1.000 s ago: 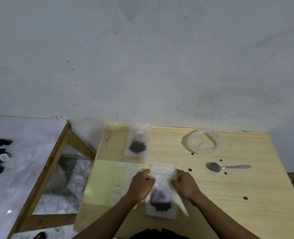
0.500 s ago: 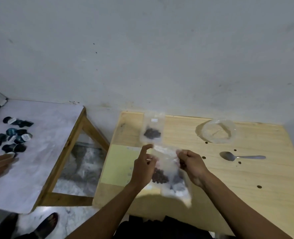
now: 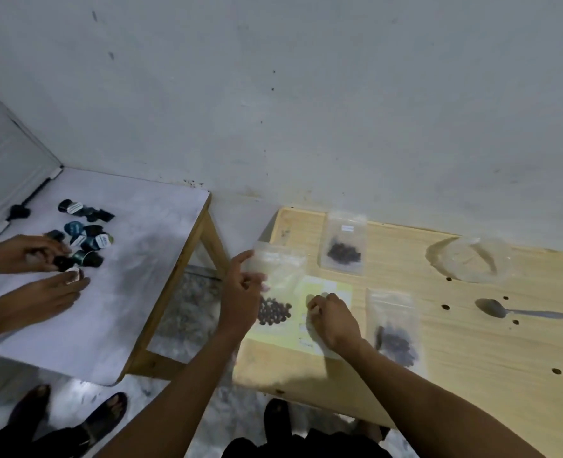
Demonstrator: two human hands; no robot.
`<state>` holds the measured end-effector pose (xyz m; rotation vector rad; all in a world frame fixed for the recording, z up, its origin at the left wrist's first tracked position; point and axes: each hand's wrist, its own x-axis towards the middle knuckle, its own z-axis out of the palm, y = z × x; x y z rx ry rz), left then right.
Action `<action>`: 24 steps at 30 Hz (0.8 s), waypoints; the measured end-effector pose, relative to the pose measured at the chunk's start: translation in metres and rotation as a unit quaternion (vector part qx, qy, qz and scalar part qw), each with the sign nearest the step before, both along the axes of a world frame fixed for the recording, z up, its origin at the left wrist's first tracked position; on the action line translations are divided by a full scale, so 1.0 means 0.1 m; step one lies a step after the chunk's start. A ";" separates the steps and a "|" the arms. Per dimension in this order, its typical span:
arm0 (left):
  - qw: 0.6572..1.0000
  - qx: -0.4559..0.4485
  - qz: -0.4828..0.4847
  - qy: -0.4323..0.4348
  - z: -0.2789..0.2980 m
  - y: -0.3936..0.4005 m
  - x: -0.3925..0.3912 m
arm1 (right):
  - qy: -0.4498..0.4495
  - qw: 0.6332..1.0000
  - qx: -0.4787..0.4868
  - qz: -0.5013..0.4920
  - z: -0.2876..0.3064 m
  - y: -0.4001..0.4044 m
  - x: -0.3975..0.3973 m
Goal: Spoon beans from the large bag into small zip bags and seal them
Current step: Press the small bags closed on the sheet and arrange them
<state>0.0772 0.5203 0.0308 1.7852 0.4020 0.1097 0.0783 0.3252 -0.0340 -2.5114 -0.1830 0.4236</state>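
Note:
My left hand pinches the left edge of a small zip bag with dark beans in its lower part, held over a yellow sheet near the wooden table's left edge. My right hand rests on that sheet with fingers curled and nothing visible in them. A second filled zip bag lies flat just right of my right hand. A third filled bag lies at the back. The large clear bag sits crumpled at the back right, and the metal spoon lies in front of it.
Several loose beans dot the table around the spoon. To the left, across a gap, stands a white-topped table where another person's hands handle dark capsules. Feet stand on the floor below.
The view has swung left. One bag of beans has left my hands and lies on the table at the right. My left hand keeps the other, and my right hand has dropped onto the yellow sheet.

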 end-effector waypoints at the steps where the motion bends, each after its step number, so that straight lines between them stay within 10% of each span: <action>1: 1.000 -0.001 0.003 -0.001 0.00 0.02 -0.01 | -0.001 1.000 -0.021 0.002 0.00 0.02 0.01; 7: 1.000 0.023 0.009 -0.006 0.08 0.00 0.02 | 0.015 0.998 -0.041 0.037 0.05 0.04 0.08; 18: 1.000 0.009 -0.012 -0.023 0.30 -0.40 0.33 | 0.010 0.919 0.335 -0.209 0.93 -0.48 0.50; 24: 0.998 0.006 -0.044 -0.036 0.43 -0.77 0.44 | -0.056 0.917 0.337 -0.204 1.31 -0.36 0.56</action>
